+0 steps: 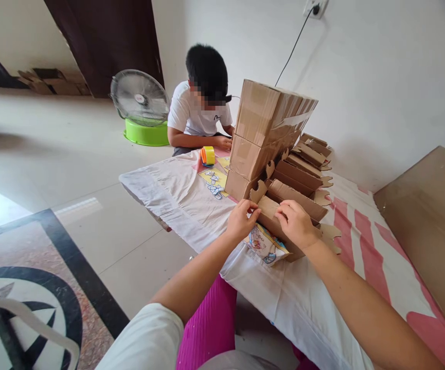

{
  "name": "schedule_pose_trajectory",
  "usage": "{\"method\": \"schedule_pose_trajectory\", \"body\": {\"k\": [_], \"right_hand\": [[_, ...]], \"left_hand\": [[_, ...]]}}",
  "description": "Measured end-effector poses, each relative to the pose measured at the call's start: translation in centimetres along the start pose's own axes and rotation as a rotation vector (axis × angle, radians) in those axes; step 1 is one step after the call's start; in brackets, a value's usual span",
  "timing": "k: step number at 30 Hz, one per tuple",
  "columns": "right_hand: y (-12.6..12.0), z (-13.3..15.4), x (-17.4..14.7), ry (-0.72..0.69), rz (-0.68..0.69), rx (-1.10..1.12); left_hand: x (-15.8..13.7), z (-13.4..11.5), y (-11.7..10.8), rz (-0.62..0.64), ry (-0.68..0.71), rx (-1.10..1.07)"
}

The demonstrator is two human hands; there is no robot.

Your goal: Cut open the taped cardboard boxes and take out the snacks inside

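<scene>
Both of my hands are at the nearest open cardboard box (280, 226), at the close end of a row of open boxes. My left hand (242, 220) is at its left corner, with thumb and fingers curled into a pinch; what lies between them is too small to make out. Over the top of the same box, my right hand (297, 223) has its fingers bent together, and their tips are partly hidden. A printed packet (263, 244) in white, blue and yellow lies against the near side of the box, below my hands.
Taped cardboard boxes (253, 110) are stacked three high just behind. More open boxes (297, 174) with raised flaps run back along the table (183, 205). A yellow-orange roll (207, 155) lies near another person (201, 110). A large cardboard piece (426, 221) stands right.
</scene>
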State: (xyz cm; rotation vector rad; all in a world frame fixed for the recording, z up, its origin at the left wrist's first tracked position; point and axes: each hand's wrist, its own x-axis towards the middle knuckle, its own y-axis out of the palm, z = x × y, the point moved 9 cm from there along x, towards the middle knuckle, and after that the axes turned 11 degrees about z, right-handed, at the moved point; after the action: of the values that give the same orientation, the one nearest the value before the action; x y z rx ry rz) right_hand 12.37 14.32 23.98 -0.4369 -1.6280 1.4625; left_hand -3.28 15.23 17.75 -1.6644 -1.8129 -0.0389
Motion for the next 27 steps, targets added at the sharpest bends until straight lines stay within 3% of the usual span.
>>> {"method": "schedule_pose_trajectory", "body": {"k": [5, 14, 23, 27], "right_hand": [[0.3, 0.1, 0.0, 0.042, -0.064, -0.137], [0.5, 0.7, -0.5, 0.019, -0.088, -0.1], [1.2, -1.0, -0.1, 0.211, -0.096, 0.077], [0.9, -1.5, 0.1, 0.204, -0.104, 0.213]], "left_hand": [[0.4, -0.2, 0.1, 0.022, -0.043, -0.018], [1.5, 2.1, 1.9, 0.187, -0.191, -0.198], [1.4, 2.8, 2.4, 0.266, -0.243, -0.251], [1.3, 2.9, 2.5, 0.25, -0.253, -0.252]]}}
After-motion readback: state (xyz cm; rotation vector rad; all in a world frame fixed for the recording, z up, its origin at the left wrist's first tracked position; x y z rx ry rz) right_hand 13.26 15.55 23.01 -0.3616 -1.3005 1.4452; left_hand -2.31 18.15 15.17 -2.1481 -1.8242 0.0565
